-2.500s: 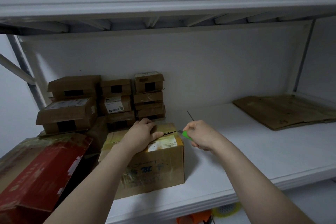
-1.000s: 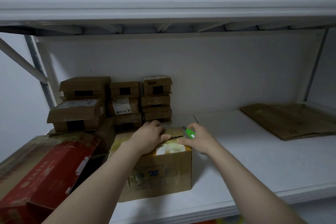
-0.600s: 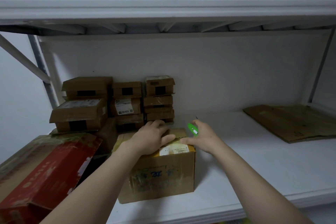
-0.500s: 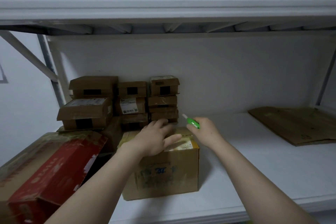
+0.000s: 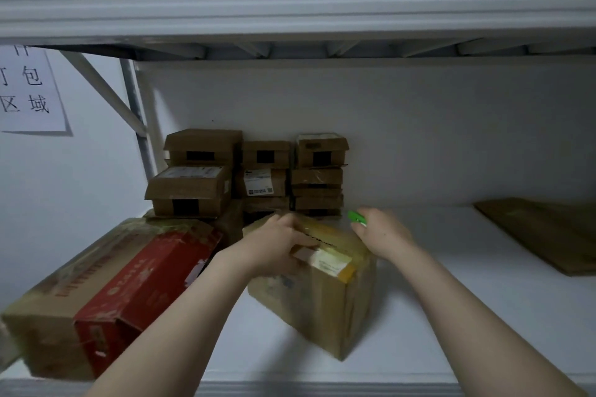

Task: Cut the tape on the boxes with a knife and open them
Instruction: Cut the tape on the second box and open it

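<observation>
Green utility knife (image 5: 357, 218) is gripped in R hand (image 5: 382, 235); L hand (image 5: 277, 245) is laid flat on taped cardboard box (image 5: 322, 300); white shelf (image 5: 451, 316) beneath, white wall (image 5: 419, 138) behind.

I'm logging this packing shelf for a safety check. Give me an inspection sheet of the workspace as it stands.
Surface: white shelf, dimly lit.
Job's things: taped box skewed near the front edge, dark slit along its top seam, flaps down; green knife.
Clutter: red box at left; stack of small boxes at the back; flattened cardboard at right.
Grippers: left hand lies on the taped box's top; right hand grips the green knife at the box's far corner.
Cables: nothing seen.
Surroundings: upper shelf overhead; paper sign on the left wall.
</observation>
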